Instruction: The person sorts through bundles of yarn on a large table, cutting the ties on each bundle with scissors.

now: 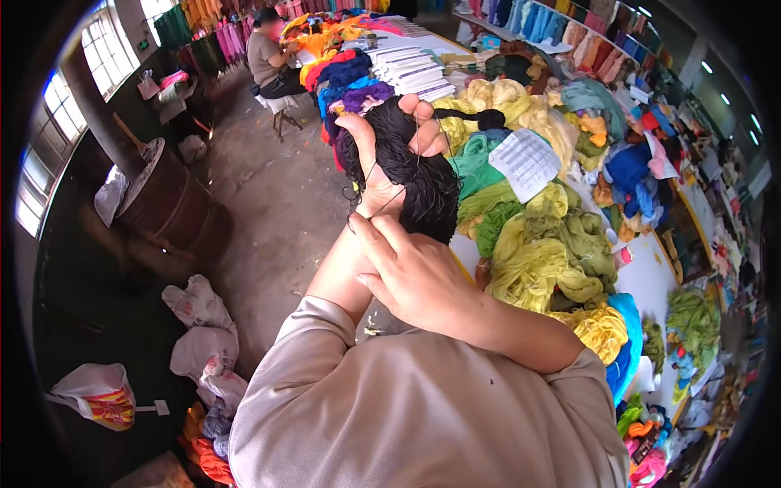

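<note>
A bundle of black yarn (431,199) lies across my left hand (379,185), which is palm up with its fingers curled over the bundle and the thumb raised on the left. Loose black strands cross the palm and loop round the fingers. My right hand (419,276) reaches over the left wrist, fingertips drawn together at a thin black strand that runs across the palm. Beyond the bundle, a black twisted yarn end (488,119) extends over the pale yellow yarn (508,98) on the table.
Right of my hands, a long table (647,281) bears heaps of green yarn (561,244), a written paper sheet (525,164) and stacked white bundles (411,71). A person (268,57) sits at its far end. On the left stand a rusty drum (175,203) and white sacks (207,342).
</note>
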### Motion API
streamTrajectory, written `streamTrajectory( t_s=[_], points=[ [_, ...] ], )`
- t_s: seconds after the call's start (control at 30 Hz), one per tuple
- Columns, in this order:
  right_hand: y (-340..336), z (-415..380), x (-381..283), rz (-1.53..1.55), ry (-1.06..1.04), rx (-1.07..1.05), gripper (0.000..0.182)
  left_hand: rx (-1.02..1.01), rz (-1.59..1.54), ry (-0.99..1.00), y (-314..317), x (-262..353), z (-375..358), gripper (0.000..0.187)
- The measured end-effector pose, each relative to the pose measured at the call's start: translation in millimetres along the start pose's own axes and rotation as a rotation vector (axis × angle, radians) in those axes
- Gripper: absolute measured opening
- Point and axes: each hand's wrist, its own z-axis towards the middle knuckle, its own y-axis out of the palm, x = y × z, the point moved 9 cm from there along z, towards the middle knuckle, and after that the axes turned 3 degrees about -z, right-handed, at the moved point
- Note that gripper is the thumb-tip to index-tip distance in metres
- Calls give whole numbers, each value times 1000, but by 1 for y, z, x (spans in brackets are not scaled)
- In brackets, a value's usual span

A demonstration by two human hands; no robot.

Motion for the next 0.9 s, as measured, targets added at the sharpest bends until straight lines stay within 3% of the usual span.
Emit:
streamTrajectory(
  t_s=[0.27, 0.33, 0.37, 0.4, 0.6, 0.9],
  points=[
    [-24, -17, -9, -239, -97, 138, 58, 4, -48, -26, -1, 1, 0, 91],
    [-35, -19, -5, -148, -32, 160, 42, -31, -33, -29, 0, 2, 1, 91],
    [-47, -20, -6, -75, -54, 265, 23, -30, -33, -26, 1, 2, 1, 91],
    [-55, -22, -2, -42, -66, 326, 15, -45, -26, -43, 4, 1, 1, 92],
    [-74, -18, 47, 48, 172, 554, 23, -75, 57, -64, 2, -7, -2, 93],
    [-58, -20, 69, 97, 211, 540, 10, -29, 172, -62, -2, -4, -4, 90]
  ],
)
